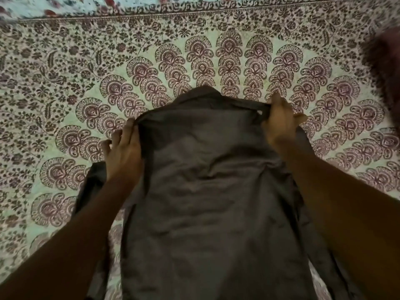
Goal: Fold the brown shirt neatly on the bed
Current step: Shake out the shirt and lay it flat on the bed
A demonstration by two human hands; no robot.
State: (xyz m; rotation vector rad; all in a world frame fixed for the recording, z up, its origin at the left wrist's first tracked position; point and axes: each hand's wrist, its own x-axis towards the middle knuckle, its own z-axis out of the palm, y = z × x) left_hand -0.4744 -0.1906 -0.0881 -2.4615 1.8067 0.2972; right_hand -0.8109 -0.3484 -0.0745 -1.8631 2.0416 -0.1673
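Observation:
The brown shirt [212, 191] lies back-up along the middle of the bed, its collar at the far end and its hem running off the bottom of the head view. My left hand [123, 148] pinches the shirt's left shoulder between thumb and fingers. At the right shoulder, my right hand [281, 122] grips the fabric, with the thumb over the seam. One sleeve hangs out beside my left forearm; the other is mostly hidden under my right arm.
The bed is covered by a patterned sheet [65, 83] with maroon peacock-feather motifs. A second floral cloth [65, 5] lies along the far edge. A dark blurred object [385, 68] sits at the right edge.

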